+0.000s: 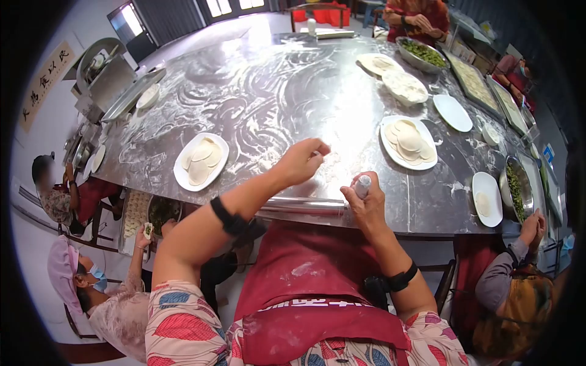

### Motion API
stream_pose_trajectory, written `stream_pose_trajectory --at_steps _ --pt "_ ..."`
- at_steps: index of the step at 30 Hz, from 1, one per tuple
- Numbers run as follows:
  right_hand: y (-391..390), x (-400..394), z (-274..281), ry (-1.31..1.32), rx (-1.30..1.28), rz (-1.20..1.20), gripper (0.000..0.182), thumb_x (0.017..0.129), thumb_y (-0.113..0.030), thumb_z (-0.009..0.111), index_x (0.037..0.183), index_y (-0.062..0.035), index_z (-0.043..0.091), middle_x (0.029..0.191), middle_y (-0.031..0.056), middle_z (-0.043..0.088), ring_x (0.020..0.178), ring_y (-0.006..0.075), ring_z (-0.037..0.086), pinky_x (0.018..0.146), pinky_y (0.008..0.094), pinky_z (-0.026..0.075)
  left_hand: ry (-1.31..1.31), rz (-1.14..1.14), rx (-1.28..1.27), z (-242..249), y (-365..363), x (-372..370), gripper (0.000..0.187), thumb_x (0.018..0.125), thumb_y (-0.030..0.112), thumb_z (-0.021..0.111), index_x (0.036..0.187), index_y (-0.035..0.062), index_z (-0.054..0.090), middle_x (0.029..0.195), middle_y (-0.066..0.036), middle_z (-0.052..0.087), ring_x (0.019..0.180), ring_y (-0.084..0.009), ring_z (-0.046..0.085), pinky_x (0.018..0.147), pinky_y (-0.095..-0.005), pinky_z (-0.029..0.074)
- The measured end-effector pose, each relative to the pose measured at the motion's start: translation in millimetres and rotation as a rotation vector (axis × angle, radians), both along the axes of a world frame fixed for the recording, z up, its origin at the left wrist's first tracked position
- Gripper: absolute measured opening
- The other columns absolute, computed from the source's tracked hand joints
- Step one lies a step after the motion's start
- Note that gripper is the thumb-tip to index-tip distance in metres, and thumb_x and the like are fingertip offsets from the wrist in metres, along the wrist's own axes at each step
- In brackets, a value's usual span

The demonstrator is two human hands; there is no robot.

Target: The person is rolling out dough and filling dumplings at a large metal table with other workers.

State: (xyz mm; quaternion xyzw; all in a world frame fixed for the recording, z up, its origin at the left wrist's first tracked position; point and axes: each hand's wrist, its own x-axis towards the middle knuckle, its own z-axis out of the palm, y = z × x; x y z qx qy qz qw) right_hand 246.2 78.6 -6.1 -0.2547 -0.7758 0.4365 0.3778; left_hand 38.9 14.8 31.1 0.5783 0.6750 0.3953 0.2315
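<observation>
A flour-streaked metal table (pixel 262 110) fills most of the scene, with the person's maroon apron (pixel 305 262) against its near edge. At the near left, a co-worker in a pink cap (pixel 63 268) sits beside the table. A shiny metal bar (pixel 305 206) lies along the near edge. Two white plates carry overlapping round dough wrappers: the left plate (pixel 182 161), and the right plate (pixel 419 124) a little farther off. A metal bowl (pixel 502 188) of chopped greens stands at the near right.

The left hand (pixel 299 163) hovers above the table between the plates, fingers loosely curled; I cannot tell whether it grips anything. The right hand (pixel 370 203), nearer the edge, wraps narrowly around a small pale cylinder (pixel 363 182), its rounded end showing above the fist, near a floury patch (pixel 337 168).
</observation>
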Motion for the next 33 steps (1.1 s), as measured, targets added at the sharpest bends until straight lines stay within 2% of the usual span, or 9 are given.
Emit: stream_pose_trajectory --at_steps 1,2,5,7,14,18,23,26,33 --pt "0.3 1.5 2.2 -0.049 0.024 -0.02 0.038 0.079 -0.019 0.074 0.101 -0.0045 0.047 0.075 0.0089 0.057 0.065 0.0194 0.057 0.059 0.0311 0.047 0.089 0.075 0.103 -3.2 -19.8 4.4 0.024 0.086 0.007 0.053 0.109 0.0008 0.058 0.105 -0.015 0.06 0.094 -0.0223 0.06 0.08 -0.0325 0.049" --pt "2.1 4.5 -0.6 -0.024 0.084 -0.03 0.041 0.078 -0.02 0.075 0.103 -0.0042 0.047 0.08 0.01 0.056 0.071 0.0211 0.057 0.063 0.0324 0.047 0.142 0.118 0.166 4.7 -40.4 9.2 0.026 0.082 0.011 0.06 0.106 0.0006 0.058 0.099 -0.017 0.059 0.091 -0.0315 0.059 0.079 -0.0381 0.048" --pt "11.9 26.9 -8.9 -0.014 0.173 -0.049 0.054 0.073 -0.023 0.078 0.111 -0.0025 0.047 0.1 0.0138 0.053 0.09 0.0253 0.055 0.076 0.0362 0.046 0.479 0.211 0.343 -6.7 -97.9 2.0 0.037 0.078 0.013 0.067 0.11 -0.0001 0.054 0.106 -0.019 0.057 0.098 -0.0352 0.056 0.085 -0.0401 0.045" --pt "18.9 50.8 -12.0 -0.05 0.242 -0.105 0.055 0.071 -0.025 0.078 0.11 -0.0022 0.048 0.097 0.0139 0.053 0.088 0.0264 0.055 0.076 0.0363 0.046 0.611 0.288 0.392 -18.3 -132.6 -4.0 0.047 0.074 0.019 0.072 0.112 0.0007 0.052 0.11 -0.02 0.056 0.102 -0.038 0.053 0.088 -0.0433 0.043" --pt "49.5 100.6 -23.8 -0.416 0.691 -0.076 0.037 0.069 -0.022 0.076 0.092 -0.0041 0.052 0.089 0.0136 0.055 0.082 0.0324 0.053 0.071 0.0399 0.043 0.646 0.343 0.344 -61.3 -173.5 -32.0 0.066 0.067 0.035 0.078 0.115 -0.0011 0.05 0.112 -0.023 0.055 0.103 -0.0401 0.053 0.09 -0.0447 0.042" --pt "53.1 103.2 -15.8 -0.461 0.864 0.022 0.033 0.067 -0.026 0.075 0.082 -0.0066 0.053 0.085 0.0115 0.053 0.081 0.0312 0.052 0.072 0.0416 0.041 0.639 0.308 0.325 -65.1 -171.7 -42.4 0.055 0.065 0.036 0.079 0.102 0.0021 0.056 0.1 -0.018 0.059 0.094 -0.0366 0.056 0.084 -0.0427 0.045" --pt "57.2 101.3 -5.7 -0.49 0.882 0.129 0.033 0.07 -0.032 0.072 0.079 -0.0075 0.052 0.083 0.0111 0.052 0.08 0.0312 0.051 0.071 0.0416 0.04 0.615 0.238 0.308 -58.8 -167.0 -49.2 0.041 0.062 0.033 0.08 0.084 0.0053 0.06 0.085 -0.012 0.06 0.08 -0.0319 0.058 0.069 -0.0387 0.048" --pt "63.9 98.7 -7.6 -0.492 0.872 0.147 0.031 0.073 -0.032 0.069 0.08 -0.0074 0.051 0.082 0.0114 0.051 0.079 0.0315 0.05 0.07 0.0418 0.039 0.63 0.229 0.26 -54.2 -165.8 -48.5 0.039 0.062 0.033 0.08 0.082 0.0052 0.061 0.084 -0.012 0.059 0.077 -0.0309 0.059 0.066 -0.0385 0.049" --pt "65.0 97.7 -14.7 -0.465 0.841 0.097 0.028 0.071 -0.024 0.071 0.079 -0.0081 0.05 0.08 0.0111 0.049 0.077 0.0315 0.049 0.068 0.0419 0.038 0.665 0.277 0.368 -32.0 -148.1 -33.9 0.045 0.065 0.034 0.078 0.095 0.0052 0.061 0.084 -0.012 0.059 0.074 -0.0305 0.059 0.064 -0.0382 0.049"
